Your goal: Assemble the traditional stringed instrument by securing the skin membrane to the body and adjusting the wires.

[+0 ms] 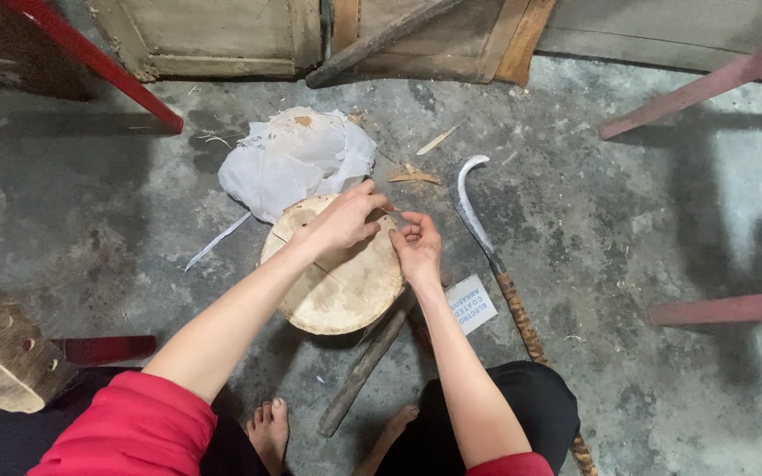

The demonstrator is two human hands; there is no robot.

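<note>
Head view: we've got the left hand [343, 220] and right hand [416, 249] both pinching a thin sliver [390, 210] over the round wood block's [337, 282] far edge; light, brittle, so we'd grip near its middle.

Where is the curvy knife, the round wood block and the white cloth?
curved knife [474, 216], head view, on the middle of its pale metal blade.
round wood block [341, 286], head view, on its flat top face.
white cloth [293, 163], head view, on the crumpled middle.
</note>
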